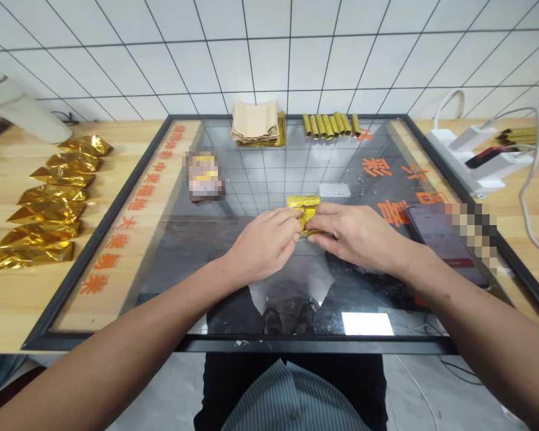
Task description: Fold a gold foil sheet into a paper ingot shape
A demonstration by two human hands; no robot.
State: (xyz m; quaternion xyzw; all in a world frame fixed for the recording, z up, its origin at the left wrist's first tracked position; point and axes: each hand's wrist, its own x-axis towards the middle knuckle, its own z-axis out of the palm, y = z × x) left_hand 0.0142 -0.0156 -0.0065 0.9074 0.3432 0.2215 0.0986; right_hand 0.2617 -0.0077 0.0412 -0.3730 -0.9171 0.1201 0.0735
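Note:
A small piece of gold foil paper (pixel 303 205) lies at the middle of the dark glass table top (pixel 251 197). Both hands pinch it from either side. My left hand (pixel 263 242) grips its left edge with closed fingers. My right hand (pixel 357 234) presses its lower right part between thumb and fingers. Most of the foil's near half is hidden under my fingers.
Several folded gold foil shapes (pixel 49 203) lie in a column on the wooden surface at left. A stack of tan and gold paper (pixel 257 124) and several gold rolls (pixel 331 124) sit at the far edge. A phone (pixel 440 239) and a power strip (pixel 471 161) with cables are at right.

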